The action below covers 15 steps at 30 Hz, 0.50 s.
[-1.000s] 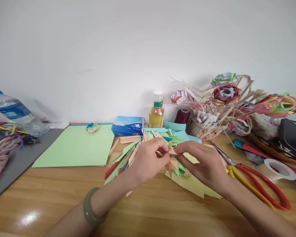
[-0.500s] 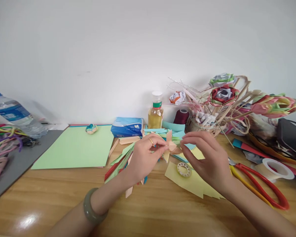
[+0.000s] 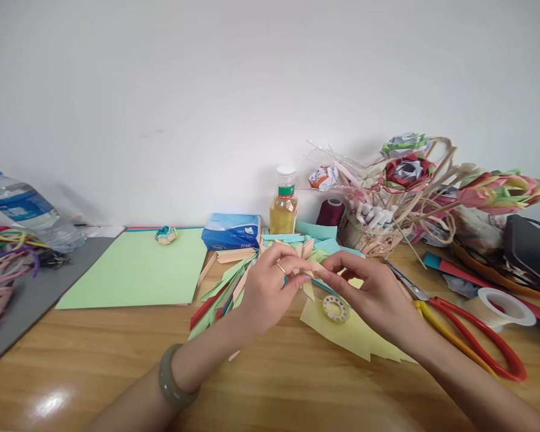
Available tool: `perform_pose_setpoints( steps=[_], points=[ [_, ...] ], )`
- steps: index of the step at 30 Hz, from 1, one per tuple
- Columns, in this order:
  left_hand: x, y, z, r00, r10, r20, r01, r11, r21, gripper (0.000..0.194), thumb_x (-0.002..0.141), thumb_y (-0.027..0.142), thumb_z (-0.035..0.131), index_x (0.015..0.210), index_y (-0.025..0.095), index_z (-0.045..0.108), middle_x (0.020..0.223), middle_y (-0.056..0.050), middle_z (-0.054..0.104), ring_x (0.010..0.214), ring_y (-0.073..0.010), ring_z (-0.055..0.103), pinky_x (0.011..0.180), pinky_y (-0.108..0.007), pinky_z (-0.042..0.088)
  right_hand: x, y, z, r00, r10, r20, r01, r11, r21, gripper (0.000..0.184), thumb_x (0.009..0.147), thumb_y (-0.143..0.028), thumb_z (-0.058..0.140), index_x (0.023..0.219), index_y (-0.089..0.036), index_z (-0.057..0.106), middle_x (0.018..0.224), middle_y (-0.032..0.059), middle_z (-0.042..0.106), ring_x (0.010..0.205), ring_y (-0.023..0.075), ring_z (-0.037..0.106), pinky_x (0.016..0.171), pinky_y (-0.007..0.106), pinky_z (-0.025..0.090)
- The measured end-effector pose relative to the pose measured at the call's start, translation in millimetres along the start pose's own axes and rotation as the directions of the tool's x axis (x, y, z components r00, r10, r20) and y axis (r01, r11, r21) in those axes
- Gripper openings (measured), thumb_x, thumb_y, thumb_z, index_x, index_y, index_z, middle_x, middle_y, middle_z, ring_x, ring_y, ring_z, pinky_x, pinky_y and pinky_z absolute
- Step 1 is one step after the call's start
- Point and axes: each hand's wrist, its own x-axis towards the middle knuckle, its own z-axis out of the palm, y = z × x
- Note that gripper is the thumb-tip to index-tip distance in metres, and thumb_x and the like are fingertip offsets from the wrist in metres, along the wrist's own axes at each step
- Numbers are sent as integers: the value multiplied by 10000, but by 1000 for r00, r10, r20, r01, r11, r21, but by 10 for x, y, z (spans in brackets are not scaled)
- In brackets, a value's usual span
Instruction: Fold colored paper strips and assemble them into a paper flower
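Observation:
Between my two hands is a small folded piece of peach and pale yellow paper strips (image 3: 309, 290), its ends sticking out in several directions. My left hand (image 3: 267, 291), with a ring and a green bangle, pinches its left side between thumb and fingers. My right hand (image 3: 373, 297) closes thumb and forefinger on its right side. The fingers cover much of the folded part. Below the hands, a clear tape roll (image 3: 335, 309) lies on yellow paper (image 3: 355, 340). A heap of coloured paper strips (image 3: 225, 285) spreads behind and beside my left hand.
Red-and-yellow-handled scissors (image 3: 472, 330) and a white spool (image 3: 506, 307) lie to the right. Behind stand a bottle of yellow liquid (image 3: 283, 210), a blue tissue pack (image 3: 231, 231) and a jar with paper flowers (image 3: 371, 237). Green paper sheets (image 3: 139, 270) lie left.
My right hand has moved left and closed on the paper, where before its fingers were apart from it. My left hand has shifted slightly right, still pinching the paper.

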Motion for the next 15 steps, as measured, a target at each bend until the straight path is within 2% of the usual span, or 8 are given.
perform_pose_setpoints(
  steps=[3, 8, 11, 15],
  points=[
    [-4, -32, 7, 998, -53, -19, 51, 996, -74, 58, 789, 186, 580, 756, 206, 623, 807, -33, 546, 793, -157, 544, 740, -317, 445, 7, 4, -12, 1000, 28, 7, -28, 1000, 0, 277, 859, -398, 472, 684, -194, 540, 635, -7, 555, 591, 117, 491, 510, 230, 381],
    [-28, -98, 24, 979, -200, 29, 199, 934, -295, 48, 780, 177, 595, 737, 198, 602, 910, -39, 521, 985, -185, 528, 879, -352, 413, 19, 42, -30, 993, 116, 8, -116, 991, 72, 290, 839, -427, 481, 671, -194, 516, 640, -12, 536, 587, 119, 470, 509, 233, 357],
    [-37, -128, 43, 961, -265, 75, 271, 865, -423, 53, 776, 206, 604, 726, 190, 593, 907, -39, 524, 954, -173, 531, 839, -328, 435, 20, 63, -34, 990, 140, 2, -139, 985, 105, 285, 825, -424, 496, 654, -195, 506, 634, -17, 524, 588, 121, 468, 519, 238, 357],
    [-35, -112, 56, 946, -292, 138, 319, 778, -541, 79, 778, 236, 600, 728, 180, 579, 854, -30, 540, 844, -145, 541, 747, -290, 456, 16, 69, -30, 986, 164, -12, -161, 976, 144, 262, 815, -403, 502, 664, -191, 528, 661, -3, 560, 631, 138, 499, 565, 256, 384]
  ],
)
